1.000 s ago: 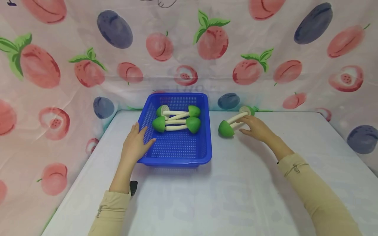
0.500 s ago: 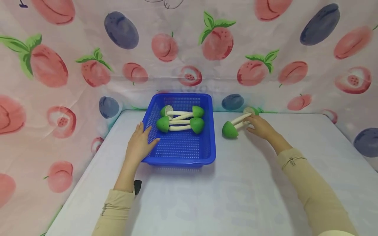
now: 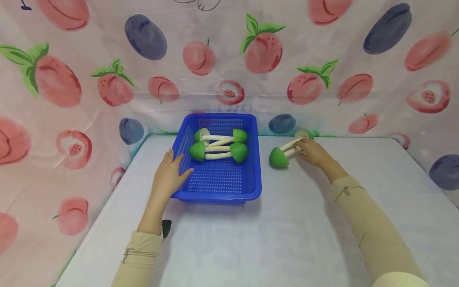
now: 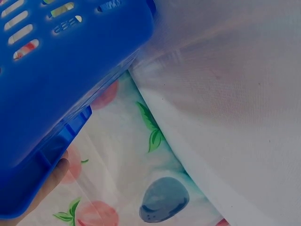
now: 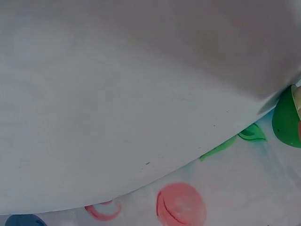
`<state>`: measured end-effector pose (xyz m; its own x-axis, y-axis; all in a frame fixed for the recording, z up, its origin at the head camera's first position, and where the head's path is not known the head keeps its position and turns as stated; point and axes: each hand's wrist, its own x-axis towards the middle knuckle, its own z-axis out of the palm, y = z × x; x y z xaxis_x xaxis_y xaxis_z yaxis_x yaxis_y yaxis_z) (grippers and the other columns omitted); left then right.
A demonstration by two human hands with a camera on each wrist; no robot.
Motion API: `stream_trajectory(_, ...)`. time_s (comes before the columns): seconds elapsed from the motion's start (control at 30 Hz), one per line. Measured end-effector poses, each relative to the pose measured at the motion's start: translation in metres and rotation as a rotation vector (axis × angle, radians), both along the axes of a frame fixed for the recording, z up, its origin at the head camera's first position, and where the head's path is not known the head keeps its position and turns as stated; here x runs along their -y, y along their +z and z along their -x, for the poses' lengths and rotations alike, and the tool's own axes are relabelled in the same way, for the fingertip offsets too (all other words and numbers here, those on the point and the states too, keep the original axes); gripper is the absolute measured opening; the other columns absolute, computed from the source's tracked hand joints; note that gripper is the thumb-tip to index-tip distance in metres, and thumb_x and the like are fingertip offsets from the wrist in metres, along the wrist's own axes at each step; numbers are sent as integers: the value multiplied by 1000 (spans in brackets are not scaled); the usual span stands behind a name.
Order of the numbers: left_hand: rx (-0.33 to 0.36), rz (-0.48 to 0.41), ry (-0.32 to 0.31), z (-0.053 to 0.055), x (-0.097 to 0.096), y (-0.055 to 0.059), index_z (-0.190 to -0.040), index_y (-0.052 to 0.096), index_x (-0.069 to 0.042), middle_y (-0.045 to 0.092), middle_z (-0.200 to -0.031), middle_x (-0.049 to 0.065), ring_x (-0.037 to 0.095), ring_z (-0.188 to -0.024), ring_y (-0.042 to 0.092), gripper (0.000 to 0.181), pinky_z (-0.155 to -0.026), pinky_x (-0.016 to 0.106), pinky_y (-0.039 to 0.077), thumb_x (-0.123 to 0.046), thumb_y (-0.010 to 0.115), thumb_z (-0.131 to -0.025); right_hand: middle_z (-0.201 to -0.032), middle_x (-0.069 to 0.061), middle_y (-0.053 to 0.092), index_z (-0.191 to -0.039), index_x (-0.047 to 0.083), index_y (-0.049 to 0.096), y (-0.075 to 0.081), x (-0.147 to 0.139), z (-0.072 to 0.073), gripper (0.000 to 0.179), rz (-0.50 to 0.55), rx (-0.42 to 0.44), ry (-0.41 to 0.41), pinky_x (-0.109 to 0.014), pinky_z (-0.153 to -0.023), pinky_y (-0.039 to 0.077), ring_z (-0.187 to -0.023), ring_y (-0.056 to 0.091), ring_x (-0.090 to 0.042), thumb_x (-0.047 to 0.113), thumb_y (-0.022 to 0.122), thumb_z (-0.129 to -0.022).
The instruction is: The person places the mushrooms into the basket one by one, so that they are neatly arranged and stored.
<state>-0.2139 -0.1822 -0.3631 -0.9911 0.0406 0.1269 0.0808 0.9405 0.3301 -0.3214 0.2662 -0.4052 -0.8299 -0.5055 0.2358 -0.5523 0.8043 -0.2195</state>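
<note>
- Blue basket (image 3: 218,197): four green-capped mushrooms (image 3: 217,148) lie inside.
- My left hand (image 3: 167,178), thumb spread, rests on its rim.
- My right hand (image 3: 317,154) pinches stems of two mushrooms (image 3: 278,158) beside it.

Blue basket (image 3: 218,196) – glossy plastic w/ holes; green-capped mushrooms (image 3: 279,158) – smooth, semi-matt; bkgd. sheet (image 3: 222,30) creased; sleeves (image 3: 369,227) matt cloth.

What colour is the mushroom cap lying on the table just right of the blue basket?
Green; the cap shows best in the head view.
</note>
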Motion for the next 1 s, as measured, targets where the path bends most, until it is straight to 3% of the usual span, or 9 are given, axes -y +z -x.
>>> stream_trajectory(0.13, -5, -10, -5, 1, 0, 0, -140, 39, 4, 20, -150, 32, 44, -142, 16, 67, -113, 57, 23, -38, 58, -91, -109, -29, 59, -107, -6, 62, 1, 1, 2, 29, -58, -6, -14, -56, -87, 47, -100, 57, -45, -5, 67, -79)
stream_trajectory(0.37, 0, 9, -7, -1, 2, 0, -140, 40, 5, 21, -149, 34, 45, -141, 17, 67, -112, 57, 23, -38, 58, -91, -93, -21, 64, -92, -2, 61, -5, 1, 3, 22, -86, -53, 34, -52, -79, 51, -90, 59, -41, -6, 72, -73)
stream_trajectory(0.53, 4, -3, -1, 1, 1, -1, -141, 39, 4, 19, -150, 32, 44, -142, 16, 68, -113, 57, 22, -38, 58, -91, -94, -20, 64, -96, 0, 63, -5, 1, 3, 27, -138, -50, 24, -53, -78, 51, -93, 58, -41, -4, 73, -72)
stream_trajectory(0.73, -3, 0, 5, 1, 1, -2, -140, 39, 4, 20, -150, 32, 45, -142, 17, 67, -112, 58, 22, -38, 59, -91, -92, -19, 63, -96, -1, 68, -5, 4, 2, 22, -210, -90, 72, -50, -80, 51, -88, 59, -39, 2, 73, -75)
stream_trajectory(0.87, 8, -1, 4, 1, 1, -3, -141, 38, 3, 19, -151, 32, 44, -143, 15, 68, -113, 57, 22, -39, 58, -91, -89, -18, 63, -93, -2, 68, -7, 4, 2, 18, -189, -108, 65, -49, -78, 51, -85, 59, -38, 1, 73, -75)
stream_trajectory(1.0, 16, 0, 6, 1, 1, -1, -141, 38, 3, 18, -151, 31, 43, -143, 15, 68, -113, 57, 22, -39, 57, -92, -91, -19, 63, -95, -3, 67, -8, 4, 0, 17, -148, -72, 46, -49, -78, 51, -88, 58, -39, -1, 70, -78)
